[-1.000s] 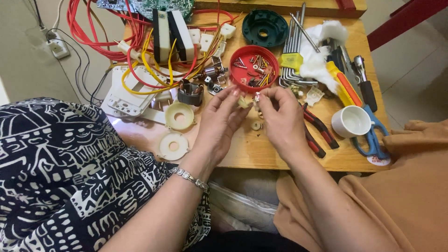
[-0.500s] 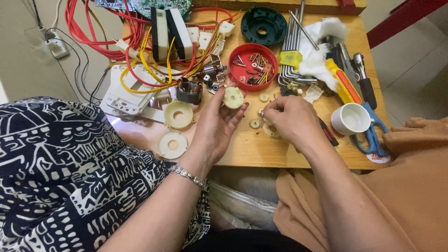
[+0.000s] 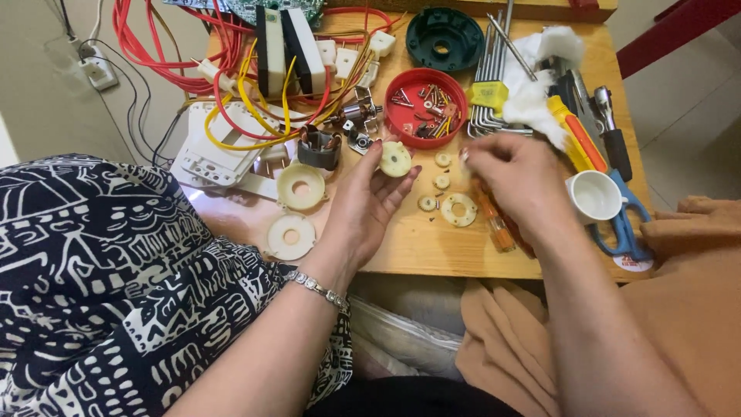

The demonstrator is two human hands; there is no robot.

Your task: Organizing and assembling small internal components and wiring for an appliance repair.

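My left hand (image 3: 363, 205) lies palm up over the wooden table (image 3: 401, 247) and holds a small cream plastic gear (image 3: 395, 159) at its fingertips. My right hand (image 3: 513, 174) hovers to the right of it, fingers curled and blurred; whether anything is pinched in it I cannot tell. Between the hands, a cream ring (image 3: 459, 209) and three small cream washers (image 3: 427, 203) lie on the table. Under my right hand lies an orange-handled tool (image 3: 498, 228).
A red lid (image 3: 426, 108) with several screws sits behind the hands. Red and yellow wires (image 3: 231, 85), a white housing (image 3: 212, 150), two cream discs (image 3: 292, 232), hex keys (image 3: 486, 77), a dark round cap (image 3: 445, 38), a white cup (image 3: 594, 197), blue scissors (image 3: 629, 224).
The hands, joined a second ago, have moved apart. My left hand turned palm up with the cream gear. My right hand drew off to the right.
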